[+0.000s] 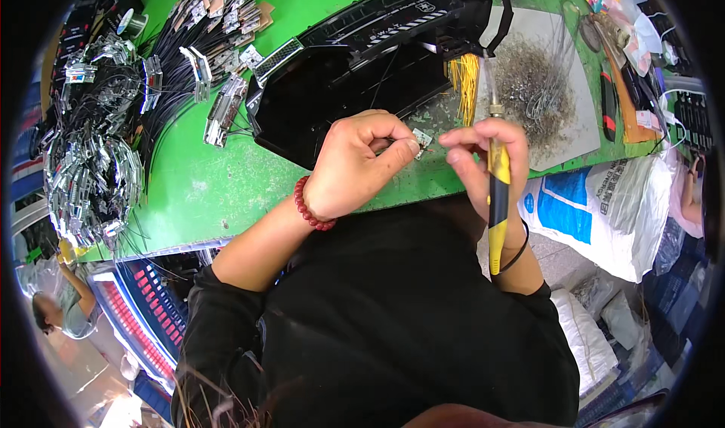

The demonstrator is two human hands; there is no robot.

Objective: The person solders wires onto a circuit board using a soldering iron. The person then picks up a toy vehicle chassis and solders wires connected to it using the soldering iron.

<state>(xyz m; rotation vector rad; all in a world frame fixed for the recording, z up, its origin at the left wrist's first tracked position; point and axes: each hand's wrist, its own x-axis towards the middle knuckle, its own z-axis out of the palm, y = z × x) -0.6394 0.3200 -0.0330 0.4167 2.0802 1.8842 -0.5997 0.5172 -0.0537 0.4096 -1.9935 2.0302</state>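
Observation:
My left hand (359,152), with a red bead bracelet at its wrist, pinches a small pale circuit board (422,140) between thumb and forefinger. Short thin wires show at the board's edge. My right hand (495,152) is closed round a soldering iron (498,201) with a yellow and black handle, its metal tip pointing away from me. The right thumb and forefinger reach toward the board, a little apart from it; whether they pinch a fine wire is too small to tell. Just beyond both hands lies a large black plastic shell (355,81), hollow side toward me.
Bundles of metal parts with black wires (98,149) cover the green table's (189,194) left side, near a solder spool (132,23). Yellow wires (464,88) lie beyond my right hand. Right of them, a grey board (585,118) carries wire scraps. A person (72,307) is at far left.

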